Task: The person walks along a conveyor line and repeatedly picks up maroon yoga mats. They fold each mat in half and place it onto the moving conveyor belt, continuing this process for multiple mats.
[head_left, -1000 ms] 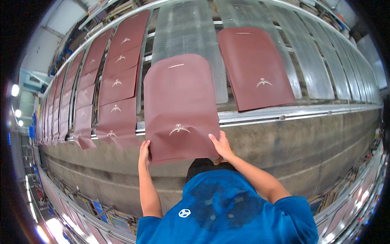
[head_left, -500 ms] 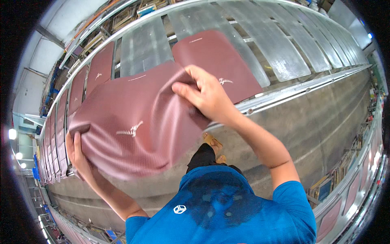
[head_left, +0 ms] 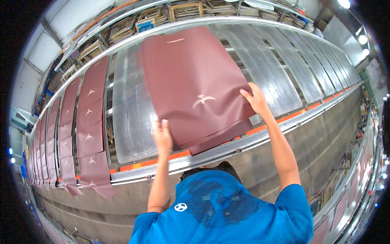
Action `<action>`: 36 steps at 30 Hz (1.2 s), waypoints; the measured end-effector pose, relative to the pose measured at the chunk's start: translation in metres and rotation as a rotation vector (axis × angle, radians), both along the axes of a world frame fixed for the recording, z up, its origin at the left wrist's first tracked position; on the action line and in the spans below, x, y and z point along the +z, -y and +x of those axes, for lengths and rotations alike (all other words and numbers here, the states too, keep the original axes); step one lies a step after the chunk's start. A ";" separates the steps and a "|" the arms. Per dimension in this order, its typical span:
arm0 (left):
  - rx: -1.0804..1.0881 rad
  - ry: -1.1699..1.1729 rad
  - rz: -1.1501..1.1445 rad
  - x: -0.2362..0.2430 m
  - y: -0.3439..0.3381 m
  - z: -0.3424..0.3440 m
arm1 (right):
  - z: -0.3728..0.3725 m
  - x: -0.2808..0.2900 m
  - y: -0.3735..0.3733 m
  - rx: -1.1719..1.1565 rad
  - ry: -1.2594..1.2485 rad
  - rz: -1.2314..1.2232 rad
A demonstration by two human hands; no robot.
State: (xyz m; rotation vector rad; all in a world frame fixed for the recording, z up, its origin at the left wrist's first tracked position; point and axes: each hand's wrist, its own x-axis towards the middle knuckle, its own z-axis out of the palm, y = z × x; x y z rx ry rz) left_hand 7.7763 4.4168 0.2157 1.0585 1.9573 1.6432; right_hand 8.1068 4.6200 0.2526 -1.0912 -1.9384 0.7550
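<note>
A maroon, smooth sheet [head_left: 189, 69] with a rounded shape and a pale printed emblem is held over the rack, its near part wrinkled. My left hand [head_left: 162, 134] grips its lower-left edge, slightly blurred. My right hand [head_left: 253, 99] holds its right edge, thumb on top. Beneath it another maroon sheet [head_left: 215, 142] shows along the near edge. Both lie over or just above translucent ribbed boards [head_left: 132, 118] on the metal rack.
Rows of maroon sheets [head_left: 91, 122] hang on boards to the left. More bare boards [head_left: 280, 77] run to the right. A metal rail [head_left: 284, 132] edges the rack above a concrete floor [head_left: 329, 138]. Wooden frames [head_left: 187, 10] are stacked beyond the rack.
My hands swung the held sheet leftward and folded, then carried it up and right, spreading it over the maroon sheet that lay on the board.
</note>
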 end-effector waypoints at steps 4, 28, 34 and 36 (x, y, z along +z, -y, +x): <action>-0.115 -0.079 -0.157 -0.150 -0.016 0.053 | 0.048 -0.135 -0.013 -0.165 0.189 -0.081; 0.192 0.568 -0.466 -0.183 -0.028 0.056 | 0.044 -0.176 -0.017 -0.115 -0.036 -1.029; 0.132 0.632 -0.261 -0.165 -0.076 0.015 | 0.010 -0.183 -0.074 -0.018 -0.169 -1.059; 0.072 0.299 -0.646 -0.150 -0.108 0.004 | -0.008 -0.171 -0.095 0.120 -0.136 -0.906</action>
